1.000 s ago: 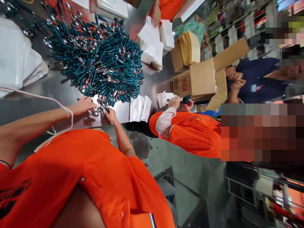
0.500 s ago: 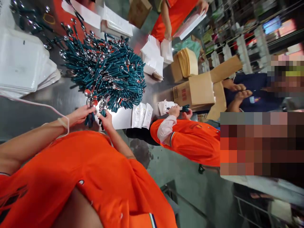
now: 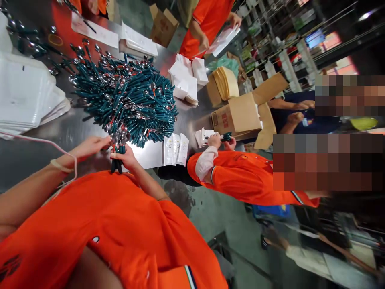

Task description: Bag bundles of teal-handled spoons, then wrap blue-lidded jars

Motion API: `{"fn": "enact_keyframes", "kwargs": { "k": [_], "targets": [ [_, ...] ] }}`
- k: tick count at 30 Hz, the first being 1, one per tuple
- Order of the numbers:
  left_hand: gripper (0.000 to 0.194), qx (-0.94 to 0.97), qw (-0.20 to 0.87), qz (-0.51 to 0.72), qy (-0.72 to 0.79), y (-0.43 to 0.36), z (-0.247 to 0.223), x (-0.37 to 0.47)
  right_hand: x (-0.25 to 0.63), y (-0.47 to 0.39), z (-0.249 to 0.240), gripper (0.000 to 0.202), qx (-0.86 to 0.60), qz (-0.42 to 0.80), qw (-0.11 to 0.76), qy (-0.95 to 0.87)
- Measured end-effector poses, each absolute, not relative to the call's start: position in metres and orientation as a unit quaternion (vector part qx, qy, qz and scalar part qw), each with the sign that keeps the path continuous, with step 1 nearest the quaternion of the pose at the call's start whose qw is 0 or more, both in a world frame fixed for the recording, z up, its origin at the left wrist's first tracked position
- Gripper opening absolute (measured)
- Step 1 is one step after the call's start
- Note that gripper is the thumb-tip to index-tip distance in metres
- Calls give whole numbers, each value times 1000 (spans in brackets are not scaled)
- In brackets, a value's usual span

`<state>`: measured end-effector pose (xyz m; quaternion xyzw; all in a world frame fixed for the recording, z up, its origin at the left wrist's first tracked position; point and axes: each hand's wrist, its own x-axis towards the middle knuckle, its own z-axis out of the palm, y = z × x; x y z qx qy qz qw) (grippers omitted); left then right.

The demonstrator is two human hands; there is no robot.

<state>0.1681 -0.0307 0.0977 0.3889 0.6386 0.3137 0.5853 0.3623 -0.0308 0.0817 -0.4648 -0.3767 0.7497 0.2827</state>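
Note:
A bunch of spoons with dark teal handles (image 3: 121,149) is gripped in my right hand (image 3: 128,157), bowls upward and handle ends toward my body. The thumb lies across the handles. My left hand (image 3: 98,145) is at the left side of the same bunch, its fingers closed at the spoons' necks; the fingertips are partly hidden. Just beyond both hands lies a big heap of similar teal-handled spoons (image 3: 129,94) on the metal table (image 3: 90,130).
White packets (image 3: 176,149) lie right of my hands. A stack of white plastic bags (image 3: 24,90) is at the left, with a pale cord (image 3: 54,144) nearby. A co-worker in orange (image 3: 234,170) holds spoons beside an open carton (image 3: 237,116). White papers (image 3: 183,80) lie farther back.
The two bunches, one in each hand, have come together into one in my right hand. My left hand has shifted slightly left on the spoons. The view has turned slightly.

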Motion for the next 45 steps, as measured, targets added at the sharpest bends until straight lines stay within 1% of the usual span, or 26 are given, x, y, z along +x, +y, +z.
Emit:
{"fn": "enact_keyframes", "kwargs": {
  "k": [2, 4, 6, 8, 11, 15, 18, 23, 26, 29, 31, 34, 36, 39, 41, 43, 44, 45],
  "targets": [
    [24, 293, 581, 409, 639, -19, 109, 167, 365, -28, 88, 53, -427, 783, 262, -370],
    [24, 248, 584, 492, 596, -11, 117, 173, 364, -29, 92, 54, -414, 799, 250, -356],
    [20, 219, 601, 528, 559, -7, 120, 183, 361, -33, 93, 55, -427, 799, 259, -335],
    [15, 176, 604, 523, 575, -7, 118, 192, 358, -39, 93, 57, -446, 790, 282, -311],
    [16, 124, 599, 513, 602, -12, 111, 200, 358, -47, 92, 60, -463, 781, 301, -292],
    [10, 107, 620, 533, 566, -17, 109, 203, 362, -52, 97, 57, -460, 786, 293, -292],
    [7, 75, 646, 521, 552, -21, 112, 206, 363, -50, 99, 56, -442, 802, 279, -289],
    [19, 63, 692, 494, 523, -33, 120, 207, 357, -51, 92, 65, -459, 777, 300, -308],
    [24, 83, 705, 504, 492, -40, 123, 206, 354, -54, 88, 64, -476, 750, 329, -320],
    [46, 94, 688, 523, 494, -44, 124, 209, 351, -55, 86, 58, -491, 719, 359, -336],
    [54, 104, 659, 521, 532, -47, 121, 213, 350, -56, 84, 57, -498, 693, 382, -354],
    [48, 119, 605, 484, 621, -50, 119, 215, 349, -57, 81, 55, -514, 657, 408, -371],
    [48, 117, 610, 444, 646, -53, 120, 214, 348, -59, 81, 53, -526, 645, 411, -371],
    [42, 77, 648, 437, 620, -55, 126, 210, 349, -59, 84, 50, -536, 643, 408, -365],
    [29, 53, 654, 468, 593, -52, 132, 206, 351, -53, 87, 48, -537, 644, 408, -362],
    [14, 39, 658, 497, 565, -44, 135, 201, 353, -44, 92, 48, -532, 660, 380, -369],
    [16, 35, 659, 510, 552, -38, 136, 198, 354, -39, 94, 48, -525, 676, 352, -378],
    [23, 34, 657, 524, 542, -31, 135, 195, 355, -35, 96, 47, -514, 695, 318, -390]
  ]
}}
